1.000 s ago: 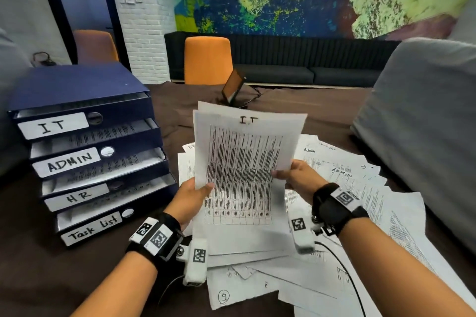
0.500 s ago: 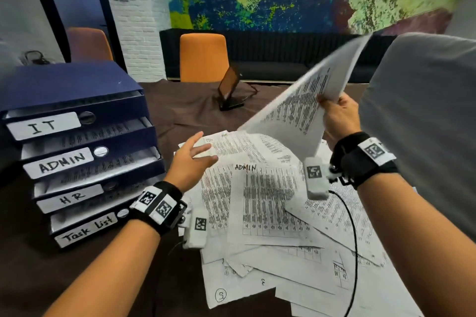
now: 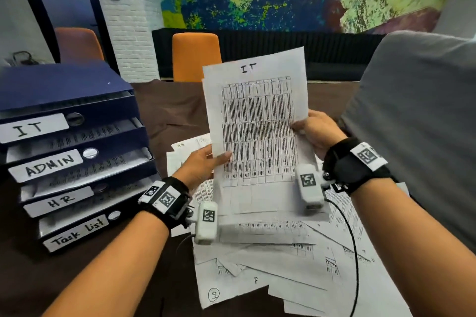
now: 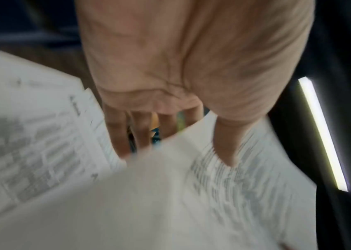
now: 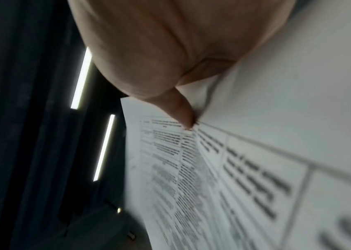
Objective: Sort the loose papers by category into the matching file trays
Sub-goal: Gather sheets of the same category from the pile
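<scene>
Right hand grip: the right hand [image 3: 315,134] is pinching the right edge of the IT sheets [image 3: 257,131], thumb [image 5: 181,110] lying on the printed face and the other fingers hidden behind the paper.
Left hand grip: the left hand [image 3: 203,166] is pinching the lower left edge of the same sheets, thumb [image 4: 223,143] pressing the front, fingers [image 4: 116,135] spreading loosely behind; this view is blurred.
Sheets between the hands: they are standing nearly upright and spanning the gap between both hands, the handwritten "IT" heading sitting well above the fingers; a second sheet edge is peeking out behind the front one.
Handling: likely very light and floppy, slippery sheet on sheet; the free top is probably going to droop if either pinch loosens. Holding both side edges is keeping the bundle flat; a hold nearer the middle of each edge would be steadying it best.
Below the fingers: the loose paper pile [image 3: 283,265] is lying scattered on the brown table [image 3: 164,116], just under both wrists.
Left of the left hand: the blue file tray stack [image 3: 64,90] is standing near, with the IT tray [image 3: 33,127] on top, then ADMIN [image 3: 49,162], HR [image 3: 58,201] and Task list [image 3: 77,231].
Next step, as judged: the sheets are matching the top tray.
</scene>
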{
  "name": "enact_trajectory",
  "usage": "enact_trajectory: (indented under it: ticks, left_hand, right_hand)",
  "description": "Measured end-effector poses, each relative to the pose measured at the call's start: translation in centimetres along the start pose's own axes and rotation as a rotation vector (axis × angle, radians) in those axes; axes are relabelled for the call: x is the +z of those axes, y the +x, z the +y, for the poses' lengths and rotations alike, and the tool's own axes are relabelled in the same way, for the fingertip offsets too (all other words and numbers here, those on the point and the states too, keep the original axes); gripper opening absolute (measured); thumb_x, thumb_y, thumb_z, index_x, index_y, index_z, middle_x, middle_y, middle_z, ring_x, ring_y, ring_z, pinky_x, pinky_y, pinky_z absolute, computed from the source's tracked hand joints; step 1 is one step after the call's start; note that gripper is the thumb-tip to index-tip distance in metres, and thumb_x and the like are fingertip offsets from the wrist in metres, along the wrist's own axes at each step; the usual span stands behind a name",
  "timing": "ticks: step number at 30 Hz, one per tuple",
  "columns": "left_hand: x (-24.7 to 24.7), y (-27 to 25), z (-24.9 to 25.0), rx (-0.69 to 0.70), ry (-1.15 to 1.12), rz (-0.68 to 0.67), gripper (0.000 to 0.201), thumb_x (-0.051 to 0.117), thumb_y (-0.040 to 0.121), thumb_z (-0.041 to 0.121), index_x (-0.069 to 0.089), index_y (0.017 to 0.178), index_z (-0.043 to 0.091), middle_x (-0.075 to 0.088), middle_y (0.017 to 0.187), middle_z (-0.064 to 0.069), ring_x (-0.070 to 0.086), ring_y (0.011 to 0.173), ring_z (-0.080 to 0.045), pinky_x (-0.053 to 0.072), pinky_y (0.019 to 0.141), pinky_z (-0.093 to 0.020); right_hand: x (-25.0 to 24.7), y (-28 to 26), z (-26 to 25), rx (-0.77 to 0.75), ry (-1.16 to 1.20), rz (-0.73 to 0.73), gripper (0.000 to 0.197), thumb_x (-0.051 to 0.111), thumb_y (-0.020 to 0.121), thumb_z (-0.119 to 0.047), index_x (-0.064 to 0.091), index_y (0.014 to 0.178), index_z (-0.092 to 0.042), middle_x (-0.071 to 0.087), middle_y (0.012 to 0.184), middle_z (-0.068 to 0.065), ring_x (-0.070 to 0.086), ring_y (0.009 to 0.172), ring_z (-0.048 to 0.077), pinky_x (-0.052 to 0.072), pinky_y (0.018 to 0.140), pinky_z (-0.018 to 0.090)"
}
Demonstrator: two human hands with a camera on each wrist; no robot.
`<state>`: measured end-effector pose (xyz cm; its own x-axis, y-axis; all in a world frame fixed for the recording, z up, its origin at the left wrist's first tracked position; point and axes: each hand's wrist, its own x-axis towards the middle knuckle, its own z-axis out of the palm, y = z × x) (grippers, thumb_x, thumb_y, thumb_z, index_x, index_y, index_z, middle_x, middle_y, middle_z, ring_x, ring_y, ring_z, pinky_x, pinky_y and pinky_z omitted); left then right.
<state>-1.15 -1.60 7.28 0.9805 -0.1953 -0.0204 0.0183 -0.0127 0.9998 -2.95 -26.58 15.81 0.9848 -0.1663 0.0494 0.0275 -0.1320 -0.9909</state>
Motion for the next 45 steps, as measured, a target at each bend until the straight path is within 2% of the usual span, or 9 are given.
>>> enact_trajectory:
  ticks: [7, 12, 16, 21, 26, 30, 34, 38, 45]
  left_hand:
    - [1.0, 1.2, 7.0, 0.155, -0.205, -0.015, 0.042, 0.045, 0.096, -0.011, 0.052, 0.136, 0.002, 0.062, 0.133, -0.021, 0.059, 0.121, -0.042, 0.049, 0.102, -0.055]
    - [0.2, 1.2, 9.8, 0.241, -0.110, 0.085, 0.014, 0.055, 0.100, 0.012, 0.065, 0.109, 0.015, 0.071, 0.093, 0.006, 0.063, 0.093, -0.017, 0.049, 0.095, -0.041]
    - [0.9, 0.5, 6.7, 0.210, -0.037, 0.122, 0.021, 0.061, 0.097, 0.015, 0.066, 0.117, 0.011, 0.073, 0.106, 0.001, 0.069, 0.094, -0.013, 0.056, 0.086, -0.033]
    - [1.8, 0.3, 0.3, 0.103, 0.124, 0.184, 0.038, 0.072, 0.088, 0.034, 0.069, 0.119, 0.011, 0.073, 0.112, -0.003, 0.067, 0.110, -0.026, 0.049, 0.103, -0.049]
    - [2.1, 1.6, 2.2, 0.234, 0.135, 0.228, 0.018, 0.069, 0.093, 0.025, 0.069, 0.109, 0.019, 0.072, 0.105, -0.002, 0.067, 0.104, -0.023, 0.052, 0.096, -0.037]
    - [1.7, 1.5, 2.6, 0.260, 0.126, 0.205, 0.020, 0.071, 0.091, 0.027, 0.068, 0.110, 0.022, 0.070, 0.101, 0.010, 0.065, 0.097, -0.009, 0.051, 0.088, -0.027]
    - [1.9, 1.1, 0.2, 0.135, 0.226, 0.137, 0.027, 0.068, 0.093, 0.028, 0.065, 0.118, 0.016, 0.067, 0.106, 0.002, 0.062, 0.101, -0.019, 0.045, 0.086, -0.028]
    - [1.6, 1.3, 0.4, 0.100, 0.203, 0.170, 0.008, 0.066, 0.096, 0.022, 0.064, 0.103, 0.019, 0.069, 0.104, -0.006, 0.064, 0.102, -0.028, 0.048, 0.092, -0.035]
    - [0.7, 0.1, -1.3, 0.028, 0.119, 0.126, 0.021, 0.068, 0.094, 0.025, 0.070, 0.112, 0.015, 0.073, 0.112, -0.007, 0.067, 0.109, -0.028, 0.048, 0.103, -0.053]
  right_hand:
    - [-0.2, -0.7, -3.2, -0.211, 0.039, 0.039, 0.031, 0.055, 0.088, 0.006, 0.071, 0.096, -0.020, 0.072, 0.113, 0.008, 0.065, 0.111, 0.031, 0.049, 0.101, 0.053]
    - [-0.3, -0.9, -4.5, -0.276, 0.137, 0.034, 0.035, 0.053, 0.090, 0.005, 0.070, 0.107, -0.021, 0.072, 0.118, 0.001, 0.065, 0.115, 0.023, 0.046, 0.106, 0.049]
    - [0.2, -0.8, -0.9, -0.180, 0.115, 0.034, 0.037, 0.052, 0.089, 0.005, 0.066, 0.118, -0.014, 0.069, 0.124, 0.005, 0.061, 0.119, 0.024, 0.043, 0.108, 0.050]
    - [1.6, -1.4, 5.6, -0.020, -0.073, -0.034, 0.036, 0.054, 0.085, 0.010, 0.067, 0.096, -0.021, 0.068, 0.115, 0.008, 0.060, 0.116, 0.028, 0.045, 0.103, 0.045]
    - [0.7, 0.3, 4.5, -0.008, -0.031, 0.002, 0.030, 0.053, 0.084, 0.007, 0.067, 0.108, -0.005, 0.068, 0.115, 0.011, 0.061, 0.109, 0.028, 0.045, 0.105, 0.053]
    - [0.7, 0.5, 4.4, 0.007, 0.018, 0.014, 0.026, 0.052, 0.085, 0.008, 0.068, 0.093, -0.011, 0.068, 0.117, 0.013, 0.060, 0.113, 0.034, 0.047, 0.102, 0.053]
    - [1.5, 0.0, 7.4, 0.183, -0.278, -0.170, 0.013, 0.057, 0.090, 0.000, 0.066, 0.096, -0.007, 0.062, 0.128, 0.013, 0.057, 0.118, 0.031, 0.043, 0.108, 0.049]
    - [1.5, -0.6, 7.2, 0.187, -0.214, -0.149, 0.011, 0.059, 0.091, 0.001, 0.066, 0.099, -0.002, 0.067, 0.113, 0.014, 0.061, 0.104, 0.030, 0.051, 0.083, 0.032]
    - [0.8, -4.0, 8.7, 0.098, -0.025, 0.012, 0.019, 0.064, 0.087, -0.006, 0.069, 0.104, -0.014, 0.073, 0.098, 0.014, 0.069, 0.087, 0.032, 0.058, 0.081, 0.049]
